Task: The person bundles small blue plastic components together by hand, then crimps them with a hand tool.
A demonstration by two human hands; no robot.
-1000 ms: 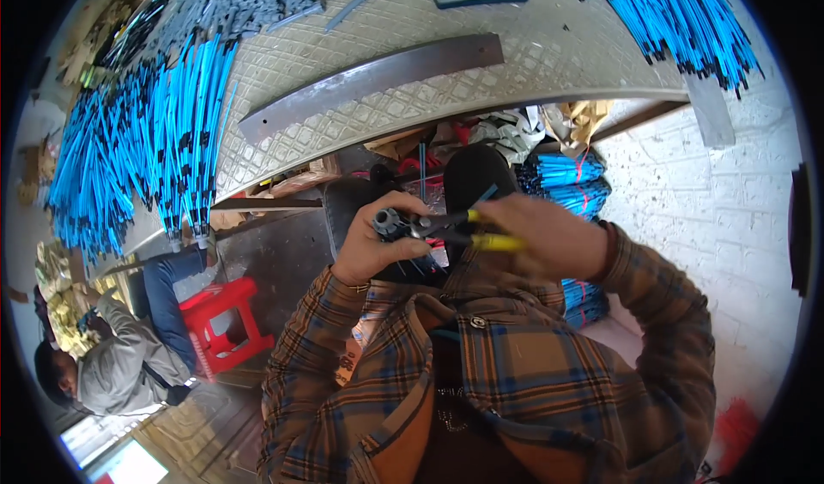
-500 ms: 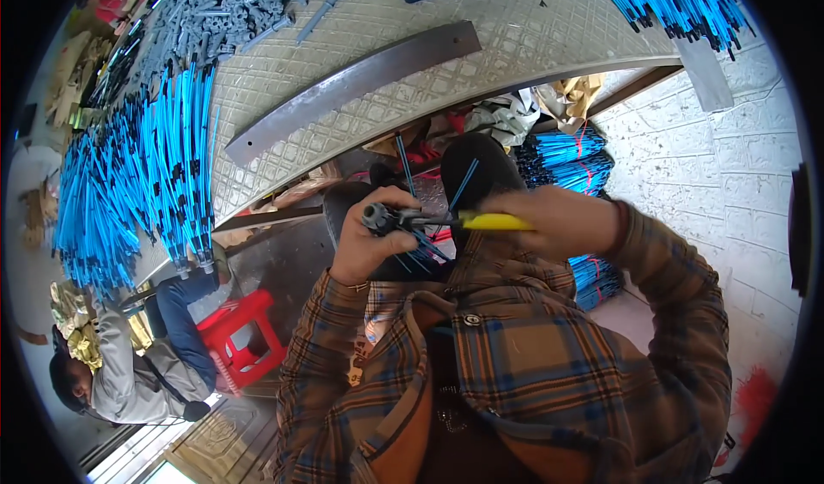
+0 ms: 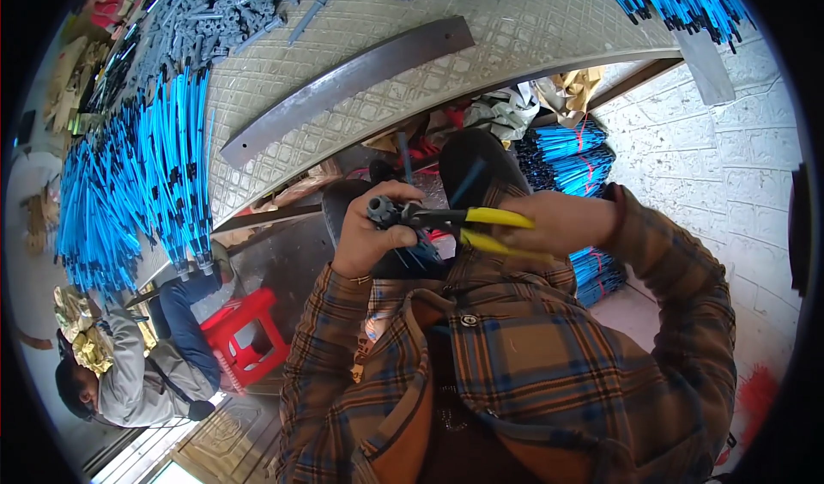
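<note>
Right hand [image 3: 562, 222] is clenched round the yellow handles of the pliers [image 3: 463, 222], whose tip sits on a small grey fitting [image 3: 382, 211] pinched in the left hand [image 3: 371, 235], up close to the chest. Blue tubes [image 3: 137, 184] cover the table [image 3: 360, 33] just behind, beside a long metal bar [image 3: 343, 81].

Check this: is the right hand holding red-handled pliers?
No, the right hand grips yellow-handled pliers, closed on a small grey part the left hand holds.
</note>
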